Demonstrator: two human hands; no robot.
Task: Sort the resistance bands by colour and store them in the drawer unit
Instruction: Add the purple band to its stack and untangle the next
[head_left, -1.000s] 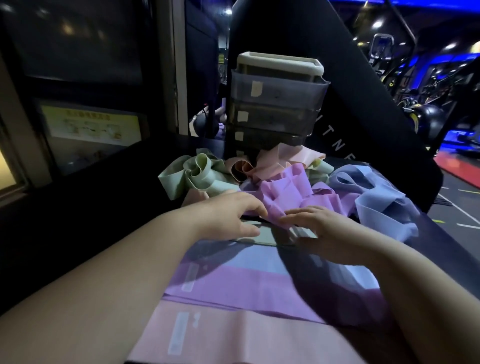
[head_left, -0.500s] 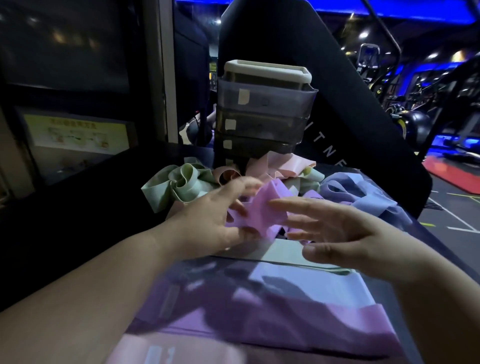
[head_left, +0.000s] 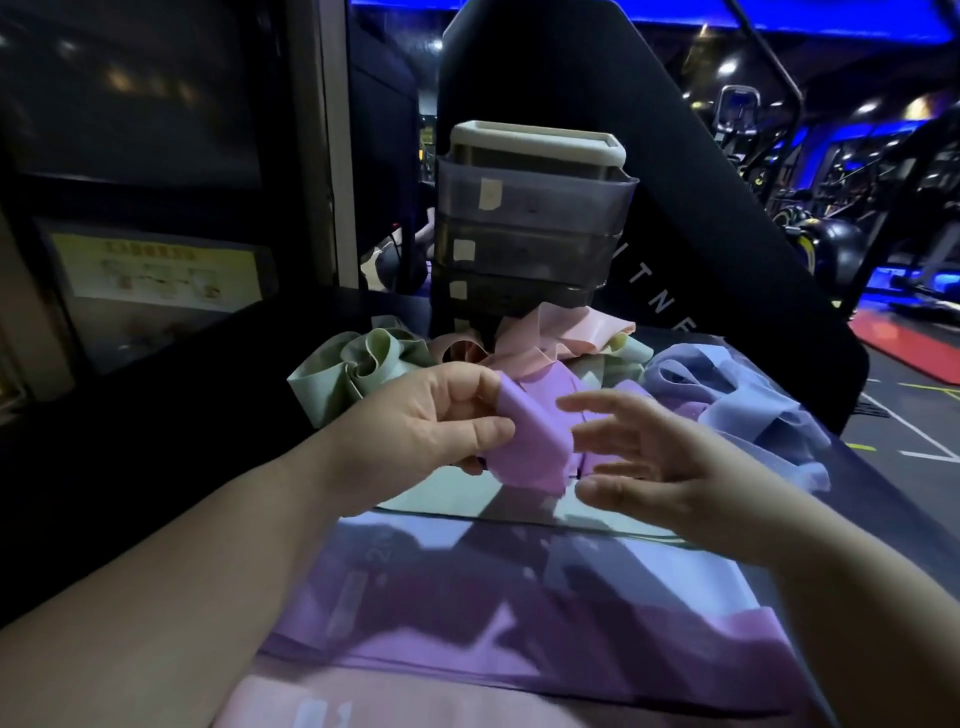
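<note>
On the dark table (head_left: 156, 426), a crumpled bunch of green bands (head_left: 358, 374) is seen at the left of the pile. Just right of it, the left hand (head_left: 431, 421) is closed on a purple band (head_left: 535, 452). The band is pinched between thumb and curled fingers and held up above the flattened bands (head_left: 467, 644) that are laid out nearer the person. It is folded over on itself and droops from the pinch. It is judged to be light, thin, soft and stretchy, probably slightly tacky rather than slippery, and not fragile. A hold at one folded end is judged best, with the opposite end taken by the other hand so that the band can be drawn flat.

Behind the pile, the drawer unit (head_left: 530, 218) is seen, with pink bands (head_left: 566, 332) heaped at its foot. The right hand (head_left: 654, 467) is held released, fingers spread, just beside the purple band; whether the band is touched cannot be told. Blue bands (head_left: 737, 410) are heaped at the far right.
</note>
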